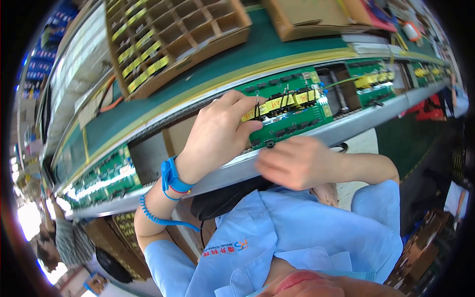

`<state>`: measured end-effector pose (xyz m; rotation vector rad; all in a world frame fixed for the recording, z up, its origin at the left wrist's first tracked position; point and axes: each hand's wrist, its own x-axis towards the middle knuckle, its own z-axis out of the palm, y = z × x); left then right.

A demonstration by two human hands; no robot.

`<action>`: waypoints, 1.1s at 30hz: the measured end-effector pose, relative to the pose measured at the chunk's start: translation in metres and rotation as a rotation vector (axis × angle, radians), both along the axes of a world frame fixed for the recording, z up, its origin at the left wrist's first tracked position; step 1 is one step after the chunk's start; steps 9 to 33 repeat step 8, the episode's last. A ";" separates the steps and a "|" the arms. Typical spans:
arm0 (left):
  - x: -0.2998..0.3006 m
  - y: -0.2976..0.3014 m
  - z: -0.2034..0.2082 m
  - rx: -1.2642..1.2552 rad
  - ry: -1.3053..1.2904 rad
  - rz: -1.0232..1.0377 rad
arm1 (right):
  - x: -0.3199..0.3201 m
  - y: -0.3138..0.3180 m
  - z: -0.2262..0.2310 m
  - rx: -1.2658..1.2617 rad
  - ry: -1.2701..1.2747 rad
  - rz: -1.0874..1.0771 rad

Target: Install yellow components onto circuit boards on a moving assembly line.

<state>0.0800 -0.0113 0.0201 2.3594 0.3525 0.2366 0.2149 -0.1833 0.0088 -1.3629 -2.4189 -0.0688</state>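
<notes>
A green circuit board lies on the conveyor line in front of me, with a row of yellow-wrapped transformers along its middle and small black parts near its edges. My left hand reaches over the board's left end, thumb and fingers closed round the leftmost yellow transformer. A blue wrist strap with a coiled cord is on the left wrist. My right hand is at the near rail, just below the board. Motion smears its fingers, so whether they hold anything is unclear.
Beyond the line stands a divided carton, with yellow transformers in its left compartments. Another cardboard box is at the far right. More boards lie along the line, one to the left and one to the right. A metal rail borders the near side.
</notes>
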 end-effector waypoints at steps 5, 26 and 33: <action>0.026 -0.017 -0.006 -0.069 -0.108 -0.034 | -0.023 0.005 -0.025 0.087 -0.038 -0.100; 0.040 -0.024 -0.013 -0.054 -0.132 -0.051 | -0.018 -0.001 -0.023 -0.053 -0.171 -0.277; 0.040 -0.024 -0.013 -0.054 -0.132 -0.051 | -0.018 -0.001 -0.023 -0.053 -0.171 -0.277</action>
